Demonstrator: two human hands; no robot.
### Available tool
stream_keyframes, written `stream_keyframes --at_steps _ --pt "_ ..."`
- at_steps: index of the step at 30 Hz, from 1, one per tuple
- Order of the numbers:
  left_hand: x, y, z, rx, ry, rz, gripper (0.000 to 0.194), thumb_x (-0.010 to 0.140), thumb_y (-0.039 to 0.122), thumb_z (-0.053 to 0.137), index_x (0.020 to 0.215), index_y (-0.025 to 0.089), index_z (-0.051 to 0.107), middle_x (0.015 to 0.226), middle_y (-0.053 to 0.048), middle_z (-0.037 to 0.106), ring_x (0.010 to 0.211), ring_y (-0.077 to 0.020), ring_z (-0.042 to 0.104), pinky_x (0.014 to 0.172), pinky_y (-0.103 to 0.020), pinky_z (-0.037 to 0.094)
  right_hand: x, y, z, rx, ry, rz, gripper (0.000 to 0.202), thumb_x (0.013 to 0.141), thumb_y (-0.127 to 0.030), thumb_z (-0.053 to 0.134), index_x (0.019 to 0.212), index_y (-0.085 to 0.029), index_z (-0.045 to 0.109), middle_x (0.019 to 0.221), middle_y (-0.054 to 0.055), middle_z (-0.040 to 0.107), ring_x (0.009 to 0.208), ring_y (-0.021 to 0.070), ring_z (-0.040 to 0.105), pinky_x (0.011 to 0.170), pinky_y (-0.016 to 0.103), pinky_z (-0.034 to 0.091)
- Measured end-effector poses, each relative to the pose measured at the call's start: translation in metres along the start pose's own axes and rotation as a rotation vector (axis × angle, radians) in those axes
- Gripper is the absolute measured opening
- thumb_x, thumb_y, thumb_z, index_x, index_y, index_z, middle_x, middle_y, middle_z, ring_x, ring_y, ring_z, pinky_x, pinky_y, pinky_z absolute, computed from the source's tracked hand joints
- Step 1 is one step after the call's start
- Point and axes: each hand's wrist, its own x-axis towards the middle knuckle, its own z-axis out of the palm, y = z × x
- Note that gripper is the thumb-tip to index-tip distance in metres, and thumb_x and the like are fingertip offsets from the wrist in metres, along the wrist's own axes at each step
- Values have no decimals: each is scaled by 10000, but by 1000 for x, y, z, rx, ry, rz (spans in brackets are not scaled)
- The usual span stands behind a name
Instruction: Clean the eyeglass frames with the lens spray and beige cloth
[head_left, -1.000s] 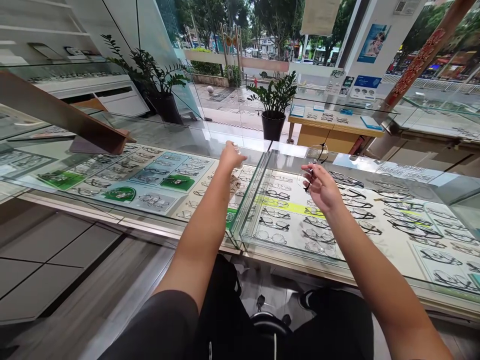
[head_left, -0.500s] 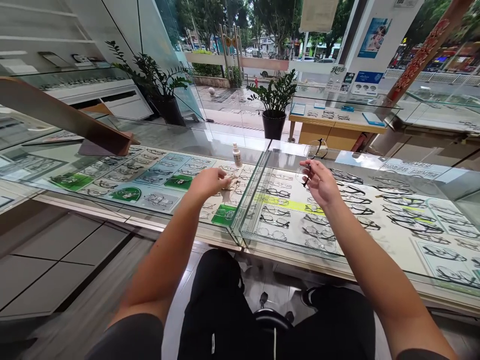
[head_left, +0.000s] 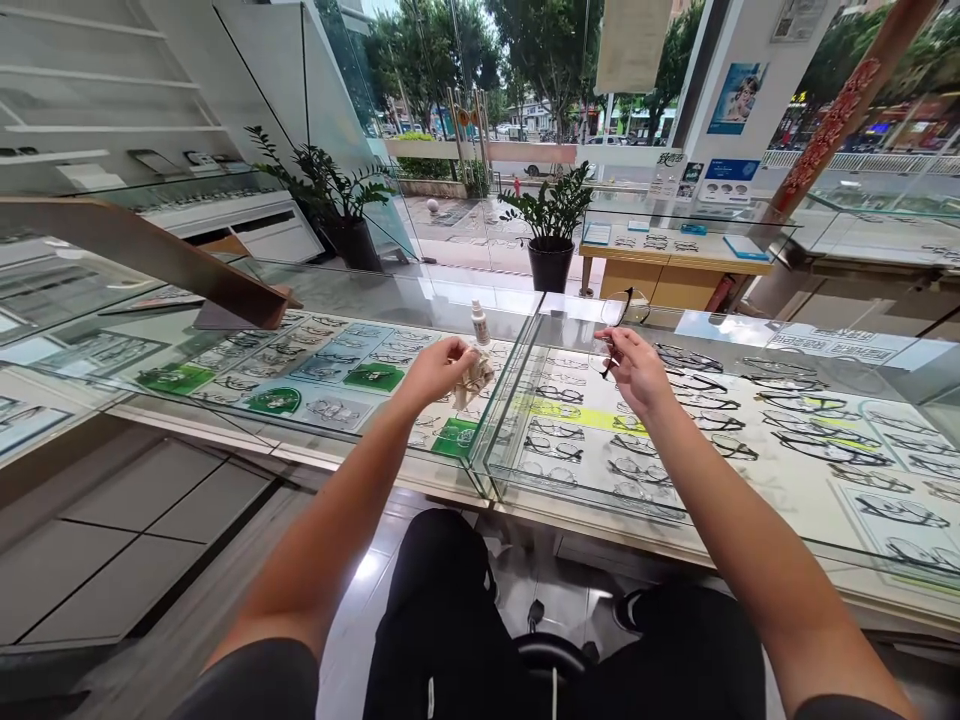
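My left hand [head_left: 439, 372] is closed on a crumpled beige patterned cloth [head_left: 475, 378], held above the glass counter. Just behind the cloth stands a small white spray bottle [head_left: 480, 324] on the glass top. My right hand [head_left: 636, 368] pinches a pair of thin dark-framed glasses [head_left: 628, 306], raised over the right part of the counter; their lenses stick up past the fingers. Under the glass top [head_left: 420, 290], rows of eyeglasses lie on white, blue and green display pads.
A brown slanted board [head_left: 172, 262] stands on the counter at the left. Potted plants [head_left: 551, 262] stand beyond the counter by the window. A wooden display table [head_left: 660, 280] is behind at the right.
My left hand has moved slightly right and now has the cloth lifted off the counter. My right hand still holds the glasses, turned slightly. The view has tilted up a little.
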Motion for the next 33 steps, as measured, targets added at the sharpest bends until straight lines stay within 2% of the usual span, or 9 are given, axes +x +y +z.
stream_keyframes --at_steps 3,7,10,13,17,22,29,33 --pt "4 29 -5 -171 56 98 357 941 573 662 901 220 622 848 -39 731 755 -204 644 661 -289 432 0 0 -1 2 -11 -1 403 644 -554 1011 873 -288 812 1070 18 814 868 152 604 728 276 501" --pt "28 71 -3 -485 95 177 383 867 549 793 903 211 616 740 1 660 636 -145 568 591 -251 403 -1 -4 -1 -14 -27 2 408 652 -561 1005 884 -285 813 1070 14 817 874 148 606 738 273 494" --pt "54 97 12 -705 10 169 405 823 508 866 891 206 605 731 9 655 603 -120 552 555 -231 404 -1 -6 -1 -43 -36 -11 398 667 -564 991 890 -286 813 1079 17 823 866 149 606 746 281 494" --pt "73 113 34 -853 -102 120 431 823 496 892 856 208 574 669 41 593 554 -87 508 532 -207 401 0 -6 -1 -64 -49 -15 397 681 -574 979 887 -280 809 1081 21 825 846 144 605 743 284 487" --pt "79 118 69 -1016 -209 139 494 780 510 951 927 212 586 686 50 638 537 -77 522 535 -202 427 1 -4 -2 -115 -103 -24 393 723 -596 950 886 -272 798 1070 41 830 848 157 617 741 302 485" --pt "66 106 99 -1111 -217 128 533 764 572 952 981 180 663 741 18 698 592 -84 591 577 -204 472 2 -2 -2 -135 -142 -11 343 769 -582 932 882 -278 819 1061 35 831 854 159 620 761 301 488" --pt "58 104 107 -1067 -255 139 597 732 674 936 871 188 618 701 48 619 589 -67 536 583 -192 469 2 -10 -5 -128 -109 -48 301 794 -558 922 880 -287 823 1070 28 832 905 168 638 776 298 479" --pt "56 107 107 -1066 -274 199 620 738 719 912 856 193 607 691 42 610 604 -82 538 608 -216 486 -1 -12 -1 -208 -158 -11 353 778 -597 919 856 -269 813 1038 45 830 882 180 639 764 321 465"
